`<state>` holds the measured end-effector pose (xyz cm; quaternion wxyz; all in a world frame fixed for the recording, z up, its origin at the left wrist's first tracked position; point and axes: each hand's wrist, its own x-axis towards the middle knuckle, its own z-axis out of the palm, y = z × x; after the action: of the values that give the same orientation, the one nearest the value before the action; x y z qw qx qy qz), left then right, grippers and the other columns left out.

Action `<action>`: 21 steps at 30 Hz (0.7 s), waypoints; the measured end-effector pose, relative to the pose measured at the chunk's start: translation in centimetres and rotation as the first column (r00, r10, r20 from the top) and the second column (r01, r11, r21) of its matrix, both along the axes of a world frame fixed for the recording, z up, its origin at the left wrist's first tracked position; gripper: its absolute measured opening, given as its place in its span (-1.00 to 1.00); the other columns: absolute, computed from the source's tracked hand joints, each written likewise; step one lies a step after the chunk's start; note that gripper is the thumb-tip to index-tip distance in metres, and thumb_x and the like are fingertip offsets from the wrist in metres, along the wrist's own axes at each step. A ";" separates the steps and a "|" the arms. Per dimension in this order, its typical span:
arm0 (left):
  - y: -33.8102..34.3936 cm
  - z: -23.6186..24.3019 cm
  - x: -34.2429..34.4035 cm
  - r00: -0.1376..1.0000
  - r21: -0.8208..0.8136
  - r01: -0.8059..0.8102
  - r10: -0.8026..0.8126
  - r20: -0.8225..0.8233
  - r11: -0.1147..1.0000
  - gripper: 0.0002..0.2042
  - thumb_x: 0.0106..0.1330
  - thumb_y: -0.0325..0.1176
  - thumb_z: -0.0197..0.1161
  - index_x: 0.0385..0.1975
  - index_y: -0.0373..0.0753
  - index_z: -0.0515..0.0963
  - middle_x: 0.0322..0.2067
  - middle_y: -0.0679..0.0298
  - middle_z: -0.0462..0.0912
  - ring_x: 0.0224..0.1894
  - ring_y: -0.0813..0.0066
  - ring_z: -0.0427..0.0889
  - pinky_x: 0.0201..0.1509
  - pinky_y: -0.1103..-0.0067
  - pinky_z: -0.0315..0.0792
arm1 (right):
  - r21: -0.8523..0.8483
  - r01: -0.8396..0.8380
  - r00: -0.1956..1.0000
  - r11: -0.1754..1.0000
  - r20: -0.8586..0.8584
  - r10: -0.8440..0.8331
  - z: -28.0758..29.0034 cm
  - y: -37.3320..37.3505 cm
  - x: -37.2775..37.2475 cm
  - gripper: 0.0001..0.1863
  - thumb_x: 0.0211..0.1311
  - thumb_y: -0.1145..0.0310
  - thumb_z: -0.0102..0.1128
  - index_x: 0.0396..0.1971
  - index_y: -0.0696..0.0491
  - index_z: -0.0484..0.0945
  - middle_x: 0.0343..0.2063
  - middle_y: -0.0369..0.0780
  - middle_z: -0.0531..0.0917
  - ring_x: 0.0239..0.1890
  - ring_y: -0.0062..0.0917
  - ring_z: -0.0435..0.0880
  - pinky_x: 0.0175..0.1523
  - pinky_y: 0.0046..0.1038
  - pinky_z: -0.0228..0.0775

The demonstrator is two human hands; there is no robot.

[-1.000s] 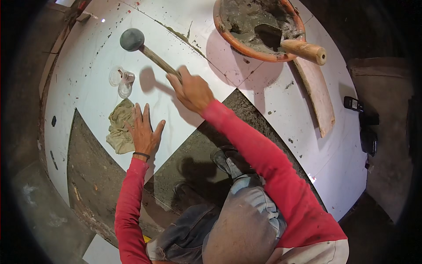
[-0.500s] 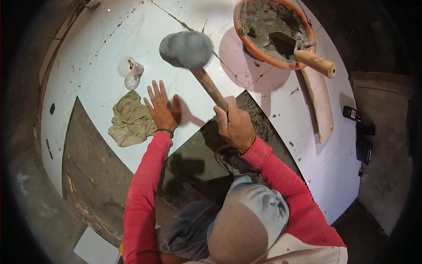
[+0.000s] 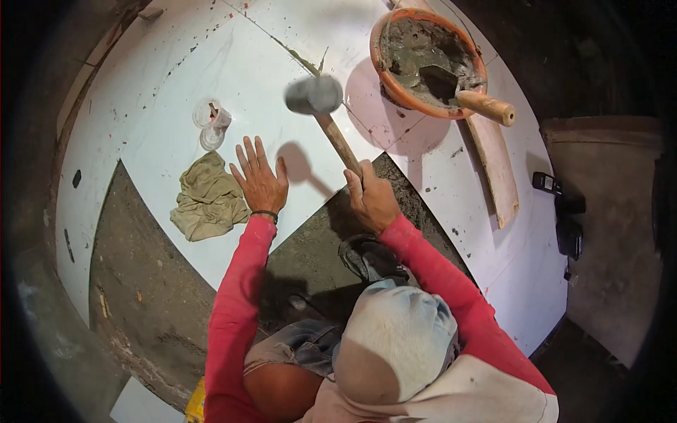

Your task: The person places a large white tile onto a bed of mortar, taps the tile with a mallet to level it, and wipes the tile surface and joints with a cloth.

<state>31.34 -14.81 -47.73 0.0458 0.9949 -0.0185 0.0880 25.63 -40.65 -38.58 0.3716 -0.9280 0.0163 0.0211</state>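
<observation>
One mallet (image 3: 321, 106), right hand (image 3: 374, 198) | blurred, apparently raised | left hand (image 3: 262, 183) on tile (image 3: 159, 141)

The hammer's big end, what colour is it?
Grey; the hammer's big end shows best in the head view.

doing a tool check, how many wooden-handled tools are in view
2: the mallet in the right hand, and the trowel in the orange bucket. Others may be hidden.

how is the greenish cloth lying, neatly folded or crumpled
Crumpled: the greenish cloth lies loosely bunched on the white tile beside the left hand, with uneven creases across it.
</observation>
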 end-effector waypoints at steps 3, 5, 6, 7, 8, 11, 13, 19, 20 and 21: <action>-0.6 -0.3 0.2 0.998 0.036 -0.058 0.058 -0.003 0.998 -0.26 0.58 0.05 0.00 0.66 -0.15 0.06 0.68 0.11 -0.04 0.70 0.02 -0.11 0.65 -0.14 -0.18 | 0.148 -0.048 0.976 0.988 0.216 0.015 0.0 -0.2 -0.3 -0.64 0.59 0.09 0.13 -0.04 0.10 0.35 -0.56 0.12 0.65 -0.49 0.18 0.67 -0.42 0.13 0.48; -1.0 -0.5 0.3 0.996 -0.015 -0.089 0.089 0.008 0.996 -0.30 0.62 0.03 -0.05 0.67 -0.10 0.02 0.68 0.13 -0.04 0.71 0.03 -0.13 0.67 -0.14 -0.21 | -0.021 -0.035 0.995 0.999 -0.091 0.033 -0.3 0.0 -0.4 -0.65 0.59 0.08 0.13 -0.06 0.09 0.38 -0.58 0.13 0.63 -0.48 0.19 0.67 -0.41 0.12 0.48; -1.2 -0.6 0.4 0.995 -0.035 -0.101 0.102 0.010 0.994 -0.30 0.62 0.02 -0.06 0.67 -0.10 0.03 0.68 0.13 -0.04 0.71 0.03 -0.13 0.67 -0.14 -0.21 | -0.140 -0.028 0.956 0.990 -0.292 -0.014 -0.6 0.1 -0.5 -0.65 0.59 0.08 0.14 -0.07 0.09 0.39 -0.59 0.14 0.62 -0.48 0.19 0.67 -0.40 0.12 0.48; -1.2 -0.6 0.3 0.995 -0.046 -0.102 0.103 0.019 0.994 -0.30 0.63 0.02 -0.06 0.67 -0.11 0.04 0.68 0.13 -0.04 0.71 0.03 -0.13 0.67 -0.15 -0.21 | -0.076 0.008 0.976 0.997 -0.218 -0.024 -0.9 0.1 -0.4 -0.65 0.58 0.09 0.17 -0.08 0.09 0.39 -0.62 0.11 0.59 -0.51 0.16 0.67 -0.43 0.09 0.47; -1.3 -0.7 0.3 0.995 -0.066 -0.087 0.090 0.051 0.994 -0.31 0.63 0.01 -0.06 0.67 -0.12 0.04 0.68 0.13 -0.03 0.71 0.02 -0.12 0.67 -0.15 -0.21 | -0.020 0.010 0.999 1.000 -0.045 -0.011 -1.1 0.3 -0.7 -0.64 0.58 0.08 0.16 -0.08 0.10 0.38 -0.62 0.11 0.60 -0.52 0.15 0.67 -0.44 0.09 0.47; -1.3 -0.6 0.0 0.995 0.045 -0.095 0.096 -0.019 0.994 -0.29 0.61 0.01 -0.01 0.66 -0.13 0.07 0.68 0.13 -0.01 0.70 0.03 -0.08 0.64 -0.15 -0.12 | 0.219 -0.113 0.970 0.969 0.237 0.059 -1.4 0.3 -0.9 -0.61 0.58 0.06 0.15 -0.04 0.11 0.36 -0.61 0.11 0.63 -0.54 0.13 0.66 -0.46 0.06 0.47; -1.3 -0.6 0.2 0.995 0.063 -0.094 0.091 0.043 0.994 -0.30 0.61 0.01 -0.01 0.66 -0.11 0.06 0.68 0.15 -0.03 0.70 0.04 -0.09 0.64 -0.15 -0.11 | 0.122 -0.045 0.998 0.992 0.037 0.041 -1.2 0.2 -1.3 -0.62 0.58 0.09 0.16 -0.04 0.12 0.36 -0.61 0.12 0.62 -0.54 0.14 0.66 -0.45 0.07 0.47; -1.5 -0.4 0.5 0.992 0.028 -0.124 0.124 0.013 0.992 -0.30 0.59 -0.03 0.02 0.66 -0.13 0.08 0.68 0.13 -0.02 0.71 0.05 -0.10 0.66 -0.12 -0.13 | 0.201 -0.070 0.979 0.977 0.200 0.029 -0.7 0.0 -1.5 -0.67 0.59 0.15 0.16 -0.03 0.11 0.36 -0.61 0.09 0.62 -0.54 0.16 0.64 -0.45 0.08 0.47; -1.6 -0.3 0.6 0.990 0.008 -0.140 0.140 -0.013 0.990 -0.30 0.59 -0.03 0.02 0.65 -0.13 0.10 0.68 0.14 0.00 0.70 0.05 -0.08 0.66 -0.11 -0.14 | 0.212 -0.052 0.971 0.976 0.239 0.000 -0.6 -0.1 -1.2 -0.67 0.58 0.15 0.17 -0.03 0.11 0.37 -0.62 0.08 0.61 -0.55 0.15 0.64 -0.45 0.09 0.46; -1.6 -0.2 0.4 0.993 -0.016 -0.119 0.119 0.003 0.993 -0.31 0.61 -0.03 -0.01 0.66 -0.12 0.08 0.68 0.15 -0.02 0.71 0.06 -0.10 0.67 -0.11 -0.17 | 0.183 -0.047 0.975 0.982 0.223 0.005 -0.6 -0.2 -1.0 -0.69 0.59 0.16 0.15 -0.05 0.12 0.40 -0.59 0.09 0.61 -0.51 0.18 0.65 -0.45 0.06 0.44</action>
<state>31.77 -16.40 -47.91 0.0482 0.9937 0.0413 0.0925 24.63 -40.80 -39.16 0.4565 -0.8856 -0.0396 -0.0760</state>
